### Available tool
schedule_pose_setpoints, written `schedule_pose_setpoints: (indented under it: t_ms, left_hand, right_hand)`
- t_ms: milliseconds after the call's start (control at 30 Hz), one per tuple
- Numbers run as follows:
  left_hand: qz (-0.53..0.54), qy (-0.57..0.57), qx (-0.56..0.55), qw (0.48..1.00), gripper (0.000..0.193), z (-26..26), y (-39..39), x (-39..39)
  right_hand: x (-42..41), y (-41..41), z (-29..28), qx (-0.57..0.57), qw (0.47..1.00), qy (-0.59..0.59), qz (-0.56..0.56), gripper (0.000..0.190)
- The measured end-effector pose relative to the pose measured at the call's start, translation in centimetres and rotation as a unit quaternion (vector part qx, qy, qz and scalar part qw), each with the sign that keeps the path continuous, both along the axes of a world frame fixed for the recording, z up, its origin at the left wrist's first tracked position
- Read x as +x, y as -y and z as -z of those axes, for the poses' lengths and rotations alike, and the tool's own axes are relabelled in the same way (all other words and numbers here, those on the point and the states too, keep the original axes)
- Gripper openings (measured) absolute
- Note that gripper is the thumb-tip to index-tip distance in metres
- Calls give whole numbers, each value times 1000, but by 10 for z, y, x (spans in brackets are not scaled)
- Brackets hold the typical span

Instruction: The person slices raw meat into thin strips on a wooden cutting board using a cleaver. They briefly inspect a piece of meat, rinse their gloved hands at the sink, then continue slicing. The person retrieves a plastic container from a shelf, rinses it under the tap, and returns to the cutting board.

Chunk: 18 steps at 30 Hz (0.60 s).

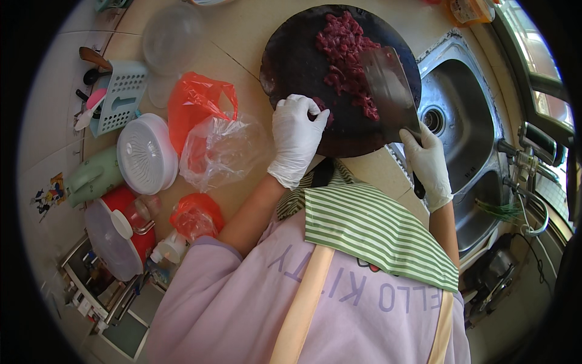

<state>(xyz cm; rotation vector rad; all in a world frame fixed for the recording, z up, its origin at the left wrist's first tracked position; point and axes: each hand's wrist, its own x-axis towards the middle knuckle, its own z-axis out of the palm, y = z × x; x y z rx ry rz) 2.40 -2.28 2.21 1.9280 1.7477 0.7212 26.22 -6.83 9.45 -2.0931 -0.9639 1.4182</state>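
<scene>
A round dark chopping board point(295, 59) lies before me, with a heap of cut raw red meat point(345, 50) across its upper and middle part. My left hand point(295, 132), in a white disposable glove, is curled at the board's near left edge. Its thumb and fingers close around a small piece of raw meat point(328, 113), mostly hidden by the glove. In my right hand point(427, 164), also gloved, is a cleaver point(388, 91). Its broad blade slants over the right side of the board, next to the heap; the dark handle shows below my palm.
Right of the board is a steel double-bowl sink point(468, 123) with a faucet point(541, 214). To the left lie a red plastic bag point(193, 104), a clear plastic bag point(223, 150) and a white strainer basket point(145, 152). A utensil holder point(120, 100) stands against the wall.
</scene>
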Motion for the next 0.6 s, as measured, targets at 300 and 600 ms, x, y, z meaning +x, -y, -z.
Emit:
schedule_pose_setpoints:
  t_ms: [300, 600]
  left_hand:
    - [-17, 199, -276, 940, 34, -22, -15, -7]
    - [111, 332, -424, 835, 22, -26, -32, -18]
  right_hand:
    - [5, 27, -2, 7, 996, -56, 67, 25]
    - [0, 31, -4, -10, 994, -90, 67, 28]
